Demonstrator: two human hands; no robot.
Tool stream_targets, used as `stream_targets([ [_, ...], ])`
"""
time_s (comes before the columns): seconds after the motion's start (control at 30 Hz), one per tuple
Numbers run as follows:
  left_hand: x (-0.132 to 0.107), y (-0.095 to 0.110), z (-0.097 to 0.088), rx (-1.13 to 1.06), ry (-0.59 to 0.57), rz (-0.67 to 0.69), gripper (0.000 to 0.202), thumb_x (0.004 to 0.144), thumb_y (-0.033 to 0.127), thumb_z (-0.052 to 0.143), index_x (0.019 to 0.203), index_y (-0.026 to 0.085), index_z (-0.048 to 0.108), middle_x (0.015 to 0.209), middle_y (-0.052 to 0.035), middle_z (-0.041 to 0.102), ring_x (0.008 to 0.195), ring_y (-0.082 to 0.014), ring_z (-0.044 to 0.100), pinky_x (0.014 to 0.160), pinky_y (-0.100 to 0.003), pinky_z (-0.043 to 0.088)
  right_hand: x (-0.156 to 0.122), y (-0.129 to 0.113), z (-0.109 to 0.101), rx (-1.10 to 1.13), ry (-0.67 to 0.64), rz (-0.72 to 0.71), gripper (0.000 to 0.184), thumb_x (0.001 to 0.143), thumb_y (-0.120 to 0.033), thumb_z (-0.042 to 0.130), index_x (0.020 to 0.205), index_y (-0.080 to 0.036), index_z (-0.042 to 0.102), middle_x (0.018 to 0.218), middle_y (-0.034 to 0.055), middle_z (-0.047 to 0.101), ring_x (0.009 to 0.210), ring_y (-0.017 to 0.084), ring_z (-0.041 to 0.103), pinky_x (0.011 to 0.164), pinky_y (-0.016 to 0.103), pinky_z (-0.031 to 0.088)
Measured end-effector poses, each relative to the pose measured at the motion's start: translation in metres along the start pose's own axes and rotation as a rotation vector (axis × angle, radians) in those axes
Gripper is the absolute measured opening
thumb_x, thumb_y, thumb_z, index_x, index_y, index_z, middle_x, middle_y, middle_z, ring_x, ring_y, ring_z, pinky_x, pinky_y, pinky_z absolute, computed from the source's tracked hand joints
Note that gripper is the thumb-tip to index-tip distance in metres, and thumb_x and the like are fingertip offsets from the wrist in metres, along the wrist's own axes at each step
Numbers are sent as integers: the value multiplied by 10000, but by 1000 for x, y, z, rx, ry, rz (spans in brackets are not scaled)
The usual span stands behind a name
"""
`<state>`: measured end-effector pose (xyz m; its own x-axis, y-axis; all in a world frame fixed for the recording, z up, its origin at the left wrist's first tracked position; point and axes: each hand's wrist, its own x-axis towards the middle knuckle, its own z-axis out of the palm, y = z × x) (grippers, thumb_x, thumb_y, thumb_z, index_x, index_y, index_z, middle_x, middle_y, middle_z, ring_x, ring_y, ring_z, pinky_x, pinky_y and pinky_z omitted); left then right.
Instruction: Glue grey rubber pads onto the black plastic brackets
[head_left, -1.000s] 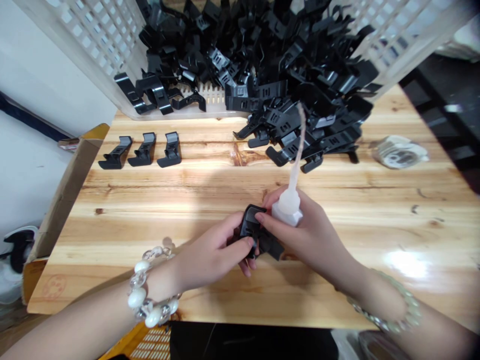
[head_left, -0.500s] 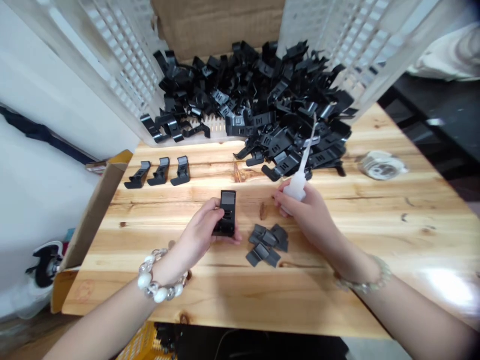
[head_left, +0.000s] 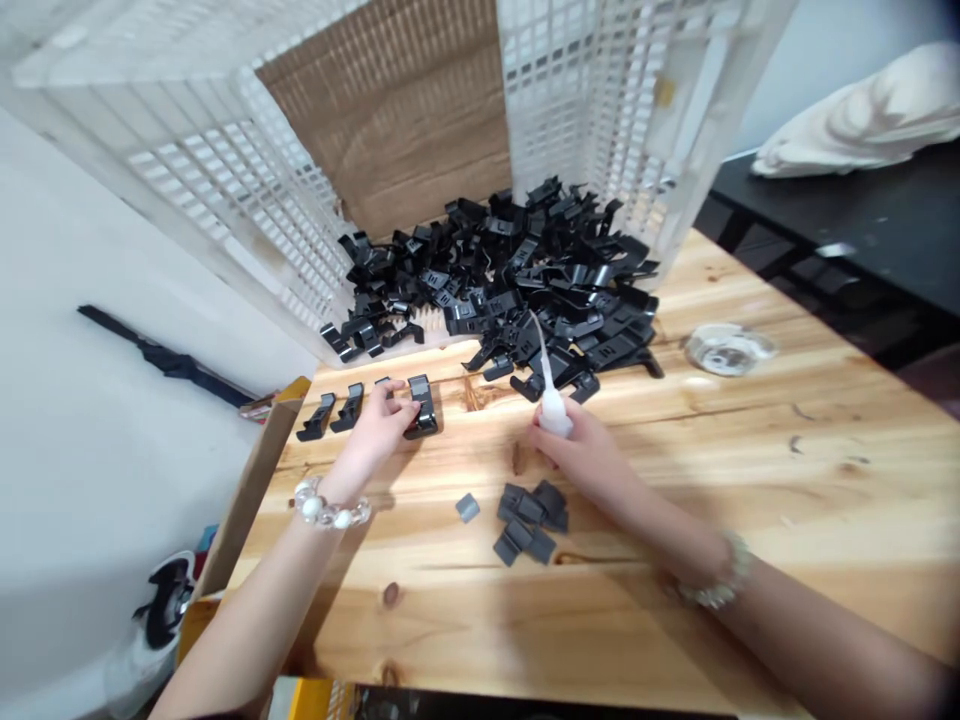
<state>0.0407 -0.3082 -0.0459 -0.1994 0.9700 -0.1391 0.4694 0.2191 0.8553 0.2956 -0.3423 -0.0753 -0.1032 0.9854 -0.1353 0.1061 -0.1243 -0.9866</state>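
My left hand (head_left: pixel 386 422) is closed on a black bent clip (head_left: pixel 423 408) at the right end of a short row, its thumb and fingers on the clip's left side. Two other black clips (head_left: pixel 347 408) show to the left, and a further one is mostly hidden behind my fingers. In my right hand (head_left: pixel 574 440) is a small white squeeze bottle (head_left: pixel 554 412) with a long thin nozzle pointing up and away. Between my hands lies a small pile of grey pads (head_left: pixel 529 520). One grey pad (head_left: pixel 467 508) sits apart, left of the pile.
A white plastic crate (head_left: pixel 262 245) on its side, lined with cardboard (head_left: pixel 405 110), spills a heap of black clips (head_left: pixel 495 270) onto the wooden table (head_left: pixel 637 620). A tape roll (head_left: pixel 727 350) lies at the right. A cardboard box (head_left: pixel 244 490) stands by the left edge.
My left hand has carried the clip forward and left to the row. A single grey pad now shows beside the pile. My right hand still holds the bottle; the head view has shifted.
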Motion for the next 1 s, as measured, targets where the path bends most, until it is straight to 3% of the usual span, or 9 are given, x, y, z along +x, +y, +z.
stream_targets([
  [0.1,8,-3,6,101,44,34,527,806,239,618,1277,115,417,809,-39,663,793,-222,662,791,-363,493,0,1,0,18,-3,-10,134,748,-291,587,781,-220,478,609,-58,467,561,134,434,556,282,351],
  [0.17,1,-3,9,189,58,90,528,835,256,615,1305,119,418,919,-90,681,870,-251,675,851,-402,492,1,2,1,18,0,-15,126,754,-286,581,784,-218,479,639,-50,473,589,137,438,572,285,354],
  [0.27,-22,-4,14,484,78,326,417,922,298,521,1302,137,465,1152,-173,645,1035,-298,654,937,-461,486,1,3,2,9,5,-31,126,764,-287,581,783,-212,482,683,-40,473,634,140,442,602,291,363],
  [0.37,-45,-8,21,806,22,622,280,969,267,431,1178,170,589,1224,-164,626,1168,-322,584,1025,-495,457,1,4,2,23,6,-40,129,770,-292,581,789,-210,483,699,-39,472,651,142,449,611,289,366],
  [0.43,-52,-15,25,931,-1,717,298,965,194,398,1163,176,620,1256,-155,618,1196,-322,562,1050,-494,450,1,4,2,31,6,-33,128,771,-297,580,799,-211,489,701,-38,480,646,143,456,604,287,368],
  [0.57,-35,-29,22,1062,43,712,423,911,69,364,1263,142,588,1301,-170,590,1196,-323,545,1049,-475,457,1,3,1,12,9,-15,127,769,-303,578,798,-216,490,687,-42,487,606,139,459,580,285,370],
  [0.7,-11,-27,12,1098,76,682,407,920,77,345,1225,116,612,1280,-186,594,1186,-324,537,1041,-455,452,0,2,1,20,6,-18,118,767,-295,570,793,-218,485,643,-52,473,562,130,446,555,281,369],
  [0.87,-3,5,22,1023,144,655,359,944,154,380,1216,132,614,1272,-189,605,1199,-355,520,1038,-520,413,2,2,1,46,8,-7,110,736,-259,565,790,-225,475,617,-57,469,542,131,448,535,280,372],
  [1.0,23,31,50,741,-2,598,356,949,227,455,1258,106,581,1306,-193,605,1238,-331,530,1076,-488,394,7,4,1,61,12,-1,170,676,-212,584,799,-231,469,666,-46,504,560,139,482,547,287,407],
])
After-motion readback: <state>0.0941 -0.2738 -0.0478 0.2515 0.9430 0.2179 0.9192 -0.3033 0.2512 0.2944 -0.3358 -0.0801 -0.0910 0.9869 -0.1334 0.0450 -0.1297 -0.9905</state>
